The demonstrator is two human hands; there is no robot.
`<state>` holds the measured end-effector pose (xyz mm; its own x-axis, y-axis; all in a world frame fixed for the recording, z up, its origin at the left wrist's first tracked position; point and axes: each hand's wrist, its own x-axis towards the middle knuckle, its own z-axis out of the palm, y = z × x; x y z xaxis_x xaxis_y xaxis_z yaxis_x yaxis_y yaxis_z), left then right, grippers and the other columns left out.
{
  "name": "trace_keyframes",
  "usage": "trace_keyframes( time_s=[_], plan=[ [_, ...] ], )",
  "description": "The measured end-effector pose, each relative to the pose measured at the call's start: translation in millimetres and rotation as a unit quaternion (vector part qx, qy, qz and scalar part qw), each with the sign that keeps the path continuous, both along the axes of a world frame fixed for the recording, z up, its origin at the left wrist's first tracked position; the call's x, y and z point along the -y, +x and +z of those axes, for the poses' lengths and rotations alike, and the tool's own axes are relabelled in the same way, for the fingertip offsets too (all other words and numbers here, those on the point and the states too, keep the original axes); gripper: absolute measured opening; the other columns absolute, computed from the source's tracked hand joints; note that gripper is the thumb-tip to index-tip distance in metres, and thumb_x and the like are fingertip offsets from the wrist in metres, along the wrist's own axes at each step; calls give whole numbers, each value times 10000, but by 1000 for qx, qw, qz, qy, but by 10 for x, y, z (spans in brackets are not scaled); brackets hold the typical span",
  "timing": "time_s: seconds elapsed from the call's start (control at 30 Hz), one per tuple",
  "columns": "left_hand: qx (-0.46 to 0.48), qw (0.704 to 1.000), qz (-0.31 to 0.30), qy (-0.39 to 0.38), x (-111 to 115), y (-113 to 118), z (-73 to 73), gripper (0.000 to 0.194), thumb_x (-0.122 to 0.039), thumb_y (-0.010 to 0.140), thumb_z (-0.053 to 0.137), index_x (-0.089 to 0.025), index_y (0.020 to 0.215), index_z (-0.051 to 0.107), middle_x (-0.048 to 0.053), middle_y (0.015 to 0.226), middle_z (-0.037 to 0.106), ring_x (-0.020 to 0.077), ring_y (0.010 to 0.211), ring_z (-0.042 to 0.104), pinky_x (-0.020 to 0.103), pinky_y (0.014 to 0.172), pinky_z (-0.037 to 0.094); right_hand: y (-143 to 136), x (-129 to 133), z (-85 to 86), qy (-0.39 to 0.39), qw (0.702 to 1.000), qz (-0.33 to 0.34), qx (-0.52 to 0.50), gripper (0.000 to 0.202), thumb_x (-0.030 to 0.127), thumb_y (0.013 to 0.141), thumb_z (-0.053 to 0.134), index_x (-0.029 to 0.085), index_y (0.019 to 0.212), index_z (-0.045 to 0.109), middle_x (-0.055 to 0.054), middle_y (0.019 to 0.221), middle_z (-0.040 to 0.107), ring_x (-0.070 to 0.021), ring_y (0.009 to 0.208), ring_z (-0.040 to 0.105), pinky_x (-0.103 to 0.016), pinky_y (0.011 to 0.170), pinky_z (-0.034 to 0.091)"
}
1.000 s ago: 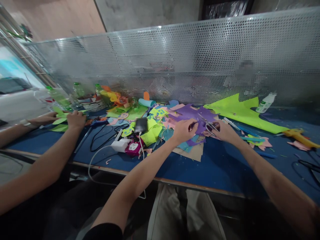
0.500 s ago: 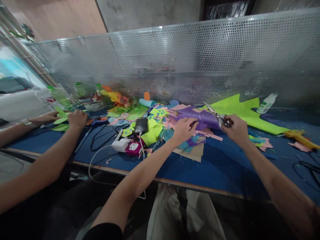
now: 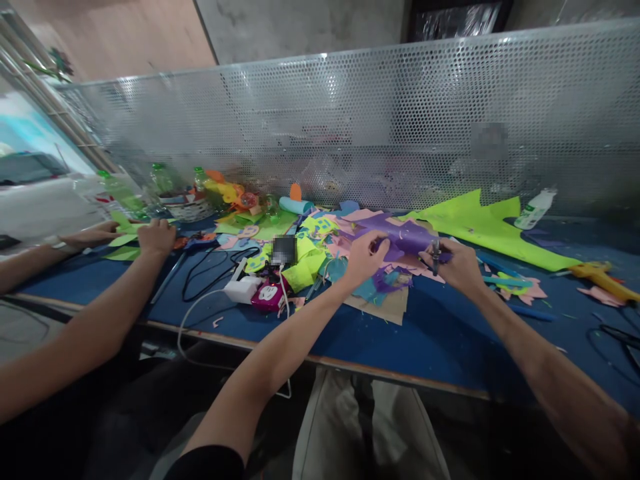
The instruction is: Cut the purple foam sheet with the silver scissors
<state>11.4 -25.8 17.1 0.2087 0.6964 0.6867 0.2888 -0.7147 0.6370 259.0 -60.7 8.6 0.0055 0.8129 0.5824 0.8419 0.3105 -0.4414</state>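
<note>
My left hand [image 3: 364,257] grips the near edge of a purple foam sheet [image 3: 407,237] that curls up off the blue table [image 3: 440,333]. My right hand [image 3: 456,263] holds a pair of scissors [image 3: 436,255], their blades pointing up against the sheet's right side. Beneath and around the sheet lie several pink, yellow and teal paper scraps [image 3: 320,250].
A co-worker's two hands [image 3: 150,237] rest on green paper at the left. Cables, a white charger [image 3: 241,289] and a pink device [image 3: 267,295] lie left of my arm. A lime sheet [image 3: 480,223], a white bottle [image 3: 534,208] and a yellow glue gun [image 3: 603,277] lie right. A perforated metal screen [image 3: 350,127] backs the table.
My right hand lifted the scissors off the scraps, swung them up, then brought them back in against the purple sheet. My left hand raised the sheet's edge.
</note>
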Motion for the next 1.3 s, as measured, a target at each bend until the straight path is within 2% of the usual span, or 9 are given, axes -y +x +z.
trace_keyframes(
  time_s=[0.13, 0.27, 0.33, 0.43, 0.53, 0.8, 0.97, 1.13, 1.3],
  plan=[
    [10, 1000, -4, -15, -5, 0, -12, 203, -358, 967, 583, -186, 988, 689, 54, 935, 730, 181, 819, 639, 319, 754, 511, -38, 5, -10, 46, 999, 8, 3, 400, 610, 760, 617, 238, 657, 513, -34, 613, 604, -183, 594, 517, -295, 616, 393],
    [26, 998, -46, -26, -11, 15, -36, 234, -390, 982, 558, -184, 1000, 669, 42, 897, 690, 164, 796, 608, 297, 723, 497, -130, 21, -46, -12, 997, 38, -69, 451, 653, 718, 643, 220, 646, 539, 12, 563, 538, -140, 537, 458, -267, 540, 352],
    [39, 997, -61, -40, -25, 27, -59, 249, -410, 985, 556, -184, 994, 660, 33, 863, 661, 150, 749, 571, 285, 685, 479, -192, 33, -67, -50, 992, 53, -105, 442, 649, 721, 646, 219, 668, 565, 18, 571, 544, -141, 533, 458, -267, 527, 360],
    [58, 994, -62, -63, -56, 42, -91, 251, -421, 976, 563, -187, 987, 654, 25, 832, 634, 144, 729, 543, 279, 661, 461, -278, 59, -90, -99, 981, 97, -133, 398, 618, 728, 656, 236, 830, 611, 9, 685, 630, -168, 580, 522, -281, 560, 422],
    [73, 992, -67, -75, -65, 52, -93, 236, -415, 962, 574, -191, 981, 646, 12, 799, 607, 136, 697, 512, 274, 632, 436, -340, 90, -108, -133, 969, 139, -155, 363, 588, 783, 601, 250, 915, 600, 13, 735, 642, -179, 617, 551, -288, 585, 450],
    [69, 988, -92, -103, 82, 61, -6, 314, -481, 953, 600, -176, 890, 644, 5, 751, 581, 109, 629, 450, 252, 543, 357, -469, 193, -105, -158, 958, 181, -158, 258, 500, 828, 575, 244, 831, 599, 12, 717, 614, -174, 609, 537, -283, 576, 427],
    [87, 980, -121, -134, 100, 62, -8, 382, -547, 935, 628, -174, 853, 610, -19, 696, 517, 93, 585, 421, 239, 510, 348, -526, 259, -43, -163, 943, 229, -178, 298, 540, 847, 537, 253, 778, 576, 28, 633, 542, -157, 548, 491, -277, 538, 419],
    [90, 978, -116, -145, 132, 62, 25, 444, -612, 922, 621, -177, 836, 600, -24, 655, 486, 92, 563, 411, 233, 488, 357, -441, 256, -72, -214, 937, 207, -183, 401, 647, 812, 515, 250, 769, 558, 20, 606, 532, -167, 519, 497, -280, 477, 405],
    [73, 979, -125, -147, 173, 67, 45, 479, -648, 909, 622, -174, 842, 609, 2, 694, 545, 96, 568, 434, 238, 474, 357, -356, 231, -103, -208, 939, 220, -165, 369, 611, 828, 540, 248, 758, 534, 37, 578, 499, -159, 511, 479, -278, 484, 398]
  ],
)
